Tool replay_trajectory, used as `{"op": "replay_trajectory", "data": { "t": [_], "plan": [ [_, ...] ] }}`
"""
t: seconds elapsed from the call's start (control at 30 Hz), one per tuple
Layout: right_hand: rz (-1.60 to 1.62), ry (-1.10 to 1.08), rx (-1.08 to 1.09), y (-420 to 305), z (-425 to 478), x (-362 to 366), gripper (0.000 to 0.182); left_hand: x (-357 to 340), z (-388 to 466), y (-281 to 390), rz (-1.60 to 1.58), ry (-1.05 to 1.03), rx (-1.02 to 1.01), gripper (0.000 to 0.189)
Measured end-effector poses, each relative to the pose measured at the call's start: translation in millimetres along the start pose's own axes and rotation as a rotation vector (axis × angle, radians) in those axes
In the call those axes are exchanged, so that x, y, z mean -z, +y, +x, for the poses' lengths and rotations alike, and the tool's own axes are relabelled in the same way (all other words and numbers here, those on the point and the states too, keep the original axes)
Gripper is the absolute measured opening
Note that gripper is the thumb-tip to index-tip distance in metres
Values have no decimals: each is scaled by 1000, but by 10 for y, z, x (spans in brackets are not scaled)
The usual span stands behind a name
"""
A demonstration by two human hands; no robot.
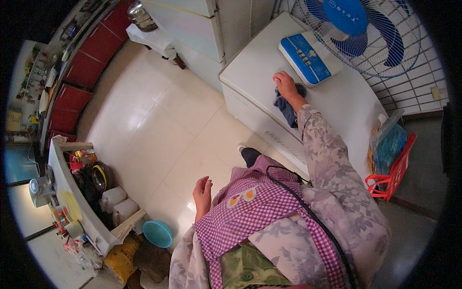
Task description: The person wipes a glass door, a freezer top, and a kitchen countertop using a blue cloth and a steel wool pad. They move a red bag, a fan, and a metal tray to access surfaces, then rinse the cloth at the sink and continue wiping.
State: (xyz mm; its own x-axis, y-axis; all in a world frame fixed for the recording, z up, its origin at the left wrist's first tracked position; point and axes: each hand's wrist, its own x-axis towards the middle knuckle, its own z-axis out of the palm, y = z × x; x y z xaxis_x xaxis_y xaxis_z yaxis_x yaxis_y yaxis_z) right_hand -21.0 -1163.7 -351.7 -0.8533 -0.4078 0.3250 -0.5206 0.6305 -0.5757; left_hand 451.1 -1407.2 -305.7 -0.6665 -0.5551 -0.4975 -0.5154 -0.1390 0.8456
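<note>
My right hand (pixel 286 86) is on a crumpled dark blue cloth (pixel 287 112), its fingers curled at the cloth's far end. The cloth lies on the white lid of a chest freezer (pixel 252 74). Just beyond the hand stands the blue and white base (pixel 306 59) of an electric fan, with a row of buttons on it. The blue fan head (pixel 346 16) in its wire guard rises at the upper right. My left hand (pixel 203 195) hangs over the tiled floor beside the checked apron (pixel 249 216), holding nothing, fingers slightly apart.
A red plastic basket (pixel 397 173) and a filled blue bag (pixel 391 144) sit by the freezer's near right end. A tall fridge (pixel 187 21) stands beyond it. At left are a loaded table (pixel 85 216), a turquoise basin (pixel 157 234) and red cabinets (pixel 77 97).
</note>
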Motion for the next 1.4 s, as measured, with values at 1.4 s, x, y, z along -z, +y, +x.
{"op": "replay_trajectory", "data": {
  "t": [1.4],
  "plan": [
    [-517, -409, 134, -378, -703, 1044, 39, -332, 571, 755, 235, 85, -117, 32]
  ]
}}
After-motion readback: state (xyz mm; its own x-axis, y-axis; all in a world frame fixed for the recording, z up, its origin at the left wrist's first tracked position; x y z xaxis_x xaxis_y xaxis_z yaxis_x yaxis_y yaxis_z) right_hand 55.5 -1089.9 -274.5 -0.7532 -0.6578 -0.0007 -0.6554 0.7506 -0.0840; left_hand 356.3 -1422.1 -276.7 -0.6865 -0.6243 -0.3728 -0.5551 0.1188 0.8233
